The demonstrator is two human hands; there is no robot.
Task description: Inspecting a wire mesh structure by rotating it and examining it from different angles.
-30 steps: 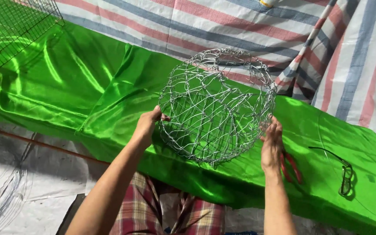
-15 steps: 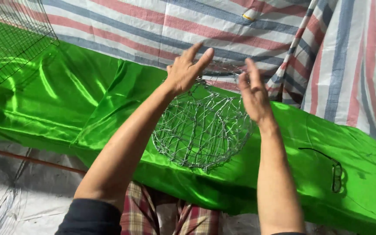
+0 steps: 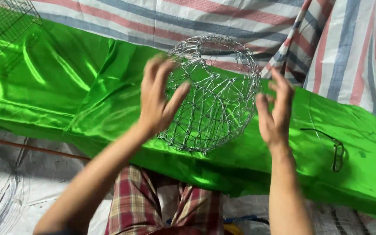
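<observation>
Silver wire basket (image 3: 214,93) sits tilted on the green satin cloth (image 3: 66,87), between both hands. Left hand (image 3: 159,98) cups its side with fingers spread; right hand (image 3: 275,111) hovers open just beside the rim, apparently not touching. Loosely held, it could roll off the slick cloth.

Arms: both bare from elbow to wrist, no sleeves in sight.
Left hand (image 3: 158,98): bare, no glove, ring or watch visible; blurred.
Right hand (image 3: 274,111): bare, no glove or band visible.
Legs, at 6 o'clock: plaid shorts (image 3: 138,204), red and cream checks with darker lines.
</observation>
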